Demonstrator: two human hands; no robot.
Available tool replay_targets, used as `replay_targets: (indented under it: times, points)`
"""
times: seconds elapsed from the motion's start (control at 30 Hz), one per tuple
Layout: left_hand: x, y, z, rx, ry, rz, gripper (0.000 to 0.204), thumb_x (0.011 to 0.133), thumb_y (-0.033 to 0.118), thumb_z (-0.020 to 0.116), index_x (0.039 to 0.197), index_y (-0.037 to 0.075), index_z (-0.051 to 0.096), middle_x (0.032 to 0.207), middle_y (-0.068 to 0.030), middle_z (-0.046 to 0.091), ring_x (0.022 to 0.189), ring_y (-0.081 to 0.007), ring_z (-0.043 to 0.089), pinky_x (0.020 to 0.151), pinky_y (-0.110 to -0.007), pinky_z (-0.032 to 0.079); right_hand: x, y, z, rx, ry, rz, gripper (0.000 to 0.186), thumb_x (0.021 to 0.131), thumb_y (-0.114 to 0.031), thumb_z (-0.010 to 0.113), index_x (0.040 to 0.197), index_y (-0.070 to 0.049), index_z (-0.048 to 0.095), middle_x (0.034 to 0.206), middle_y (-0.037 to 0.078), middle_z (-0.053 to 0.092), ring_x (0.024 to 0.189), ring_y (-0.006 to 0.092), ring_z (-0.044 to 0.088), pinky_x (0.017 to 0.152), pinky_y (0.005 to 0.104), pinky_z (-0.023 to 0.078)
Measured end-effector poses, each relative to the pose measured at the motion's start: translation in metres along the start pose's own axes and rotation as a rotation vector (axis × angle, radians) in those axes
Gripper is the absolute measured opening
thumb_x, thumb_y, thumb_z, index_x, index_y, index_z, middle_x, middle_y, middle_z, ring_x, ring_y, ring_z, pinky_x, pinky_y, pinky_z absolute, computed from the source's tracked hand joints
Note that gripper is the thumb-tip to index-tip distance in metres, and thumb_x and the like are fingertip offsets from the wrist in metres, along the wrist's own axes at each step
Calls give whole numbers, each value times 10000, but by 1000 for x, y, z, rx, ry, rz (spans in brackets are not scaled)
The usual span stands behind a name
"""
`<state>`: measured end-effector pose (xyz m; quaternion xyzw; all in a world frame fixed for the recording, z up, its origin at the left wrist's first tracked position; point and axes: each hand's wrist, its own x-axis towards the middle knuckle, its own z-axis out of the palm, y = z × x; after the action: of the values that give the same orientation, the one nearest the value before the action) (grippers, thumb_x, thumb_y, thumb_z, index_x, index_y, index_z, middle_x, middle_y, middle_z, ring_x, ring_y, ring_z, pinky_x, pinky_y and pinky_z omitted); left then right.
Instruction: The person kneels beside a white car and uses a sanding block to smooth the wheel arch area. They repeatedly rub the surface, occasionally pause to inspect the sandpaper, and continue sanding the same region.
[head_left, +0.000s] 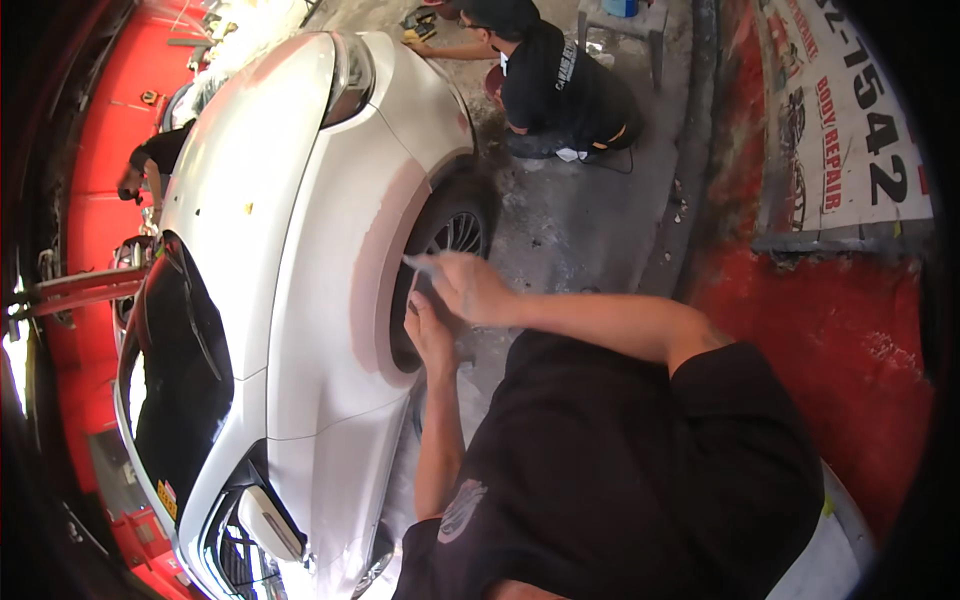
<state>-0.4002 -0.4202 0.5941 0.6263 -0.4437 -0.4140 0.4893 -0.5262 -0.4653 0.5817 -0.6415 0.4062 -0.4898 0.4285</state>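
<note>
In front of me is a white car's front fender, with a dull pinkish-grey patch along the wheel arch. My right hand, smeared by motion, is closed near the arch. A thin pale piece sticks out of its fingers toward the car; its kind is unclear. Just below, my left hand is raised with its fingers bent together at a narrow flat thing, too small to name. Both hands are close together beside the front wheel, and the right one appears apart from the fender.
Ahead, by the car's front corner, a person in black crouches with a yellow tool at the bumper. Another person leans in beyond the hood. A grey stool stands farther off. On the right a lettered banner hangs by the red wall.
</note>
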Motion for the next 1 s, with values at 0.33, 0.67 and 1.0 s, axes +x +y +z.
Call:
replay_targets:
  times: [0.33,0.67,1.0]
  points:
    - [-9,2,4,-9,-85,-23,580,1109,397,351,1458,-56,447,1412,-156,548,1279,-239,529,1070,-358,416,23,4,-23,-11,-10,63,399,896,-77,554,1289,-68,624,997,231,671,941,411,663,834,501,522]
    - [-20,29,15,2,91,-35,643,1106,468,292,1432,-55,479,1291,-164,611,1201,-224,568,1033,-340,429,-6,-28,-7,-54,-76,20,457,891,-72,553,1346,-84,593,1038,249,654,954,422,656,825,487,528]
    - [-25,-17,-13,141,-48,67,519,1080,335,463,1421,-54,506,1387,-179,564,1246,-244,554,1057,-351,419,17,15,9,-85,47,-124,389,912,-72,554,1295,-90,620,1013,193,666,953,392,655,825,466,525]
